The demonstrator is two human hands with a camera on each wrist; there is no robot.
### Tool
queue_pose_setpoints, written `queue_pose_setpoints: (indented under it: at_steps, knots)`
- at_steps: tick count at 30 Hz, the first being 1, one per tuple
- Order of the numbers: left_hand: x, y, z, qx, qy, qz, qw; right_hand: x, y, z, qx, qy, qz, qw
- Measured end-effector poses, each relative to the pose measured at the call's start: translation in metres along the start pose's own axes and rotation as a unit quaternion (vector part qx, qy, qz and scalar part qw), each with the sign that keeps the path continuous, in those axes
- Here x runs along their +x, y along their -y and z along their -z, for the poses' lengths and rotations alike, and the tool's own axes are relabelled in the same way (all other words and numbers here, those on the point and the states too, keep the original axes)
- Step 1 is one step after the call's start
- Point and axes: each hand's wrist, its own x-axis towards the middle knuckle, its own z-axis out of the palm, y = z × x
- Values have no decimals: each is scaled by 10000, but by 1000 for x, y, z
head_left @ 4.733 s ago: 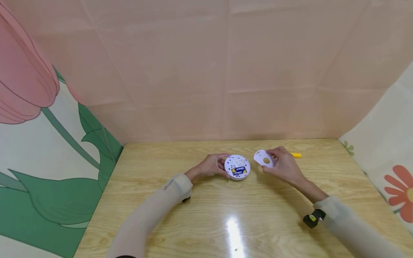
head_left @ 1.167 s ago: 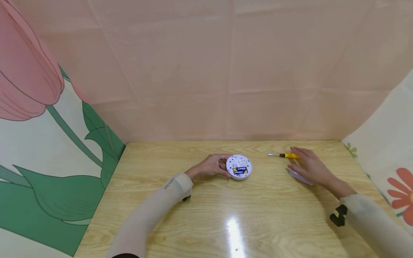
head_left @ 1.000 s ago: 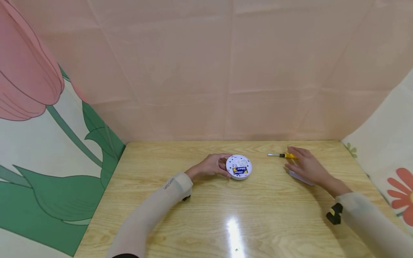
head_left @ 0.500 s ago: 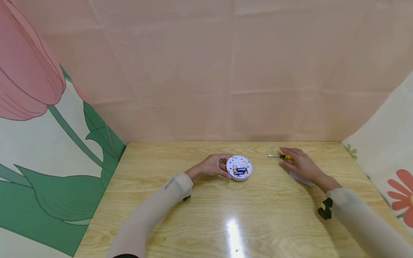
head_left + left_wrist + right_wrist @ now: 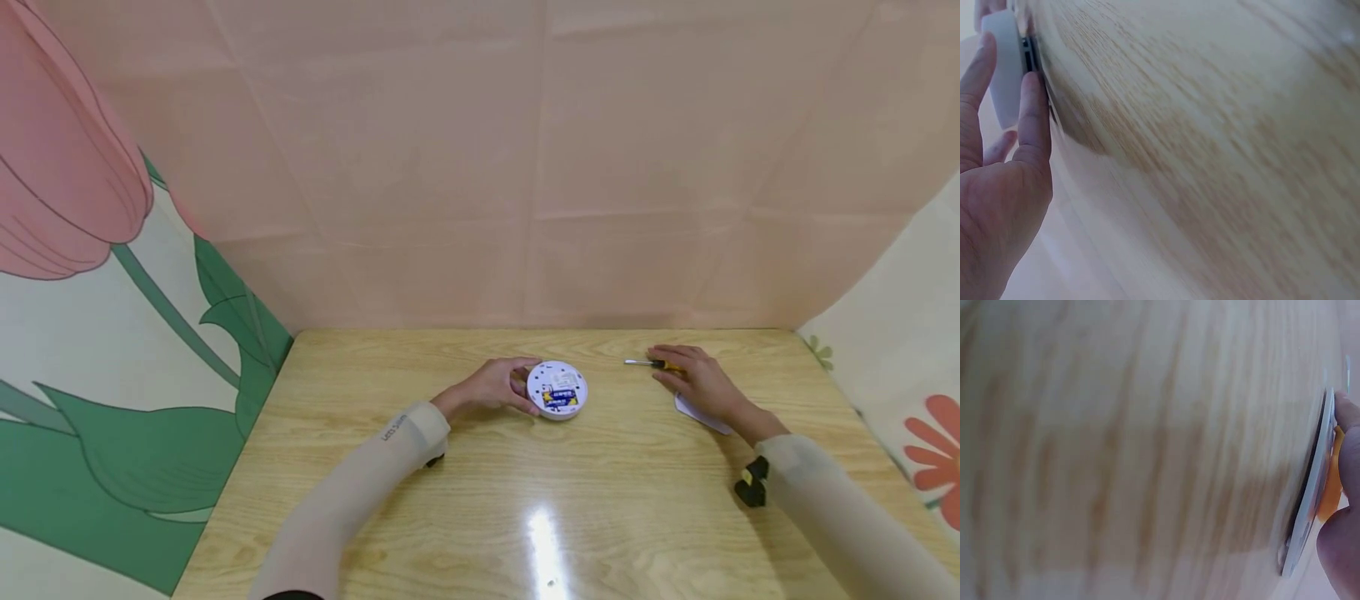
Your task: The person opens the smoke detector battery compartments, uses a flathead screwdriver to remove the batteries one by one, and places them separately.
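Observation:
My left hand (image 5: 492, 384) grips the left rim of a round white smoke detector (image 5: 542, 385), which rests on the table. Its back faces up, with blue-and-yellow batteries (image 5: 560, 399) side by side in it. In the left wrist view the white side of the smoke detector (image 5: 1005, 69) lies between thumb and fingers. My right hand (image 5: 701, 383) reaches over the yellow handle of a screwdriver (image 5: 641, 362), fingers on the far side and thumb on the near side, a gap showing between. A flat white cover (image 5: 699, 414) lies partly under that hand; the right wrist view shows the cover (image 5: 1313, 494) edge-on.
The wood-grain table (image 5: 450, 517) reaches back to a pink cloth backdrop (image 5: 525, 208). Printed cloths with a tulip and an orange-red flower (image 5: 937, 450) hang at the sides. A bright glare (image 5: 545, 550) lies on the table's near part.
The right hand has put the white cover down on the right, released it, and moved left over the screwdriver handle. The left hand keeps its grip on the smoke detector, nearly still.

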Motion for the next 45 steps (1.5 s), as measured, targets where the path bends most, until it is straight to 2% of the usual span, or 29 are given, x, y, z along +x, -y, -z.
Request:
queue_pose_setpoints:
  at_steps: [8,17,25,30,39,45]
  knots:
    - [-1,-3,0,87,-9,-78,9999,0,-1,-1,137,-62,-43,9999]
    - [-1,0,0,147,-66,-133,9998,2,-4,-2,16,-222,-11,9998]
    - [-2,1,0,159,-35,-181,9997,2,-6,-1,-4,-325,-234,9992]
    - [-1,0,0,121,-85,-188,9997,5,-6,1,-102,-521,-377,9979]
    - [-1,-1,-1,37,-75,-167,9998,8,-3,3,-151,-734,-100,9971]
    - [-1,0,-1,116,-75,-182,9997,10,2,5,-97,-618,-38,9980]
